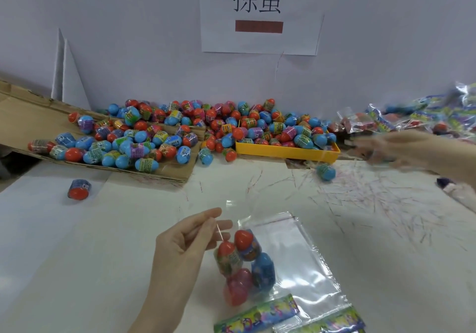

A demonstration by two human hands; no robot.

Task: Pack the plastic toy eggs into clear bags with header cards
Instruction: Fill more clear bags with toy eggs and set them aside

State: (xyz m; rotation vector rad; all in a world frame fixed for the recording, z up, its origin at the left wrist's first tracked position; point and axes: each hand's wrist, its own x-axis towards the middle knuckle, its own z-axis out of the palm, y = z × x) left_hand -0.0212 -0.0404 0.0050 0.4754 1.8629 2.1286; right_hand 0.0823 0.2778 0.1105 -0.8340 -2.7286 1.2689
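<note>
bag held, other hand blurred

left hand (185,245) pinches the mouth of a clear bag (291,260) holding four toy eggs (244,260), well in front of the yellow tray (286,151). right hand (401,150), just right of the tray, is blurred; perhaps spread, i cannot tell.

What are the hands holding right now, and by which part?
The left hand pinches the clear bag holding eggs by its open top edge. The right hand is too blurred to tell.
</note>
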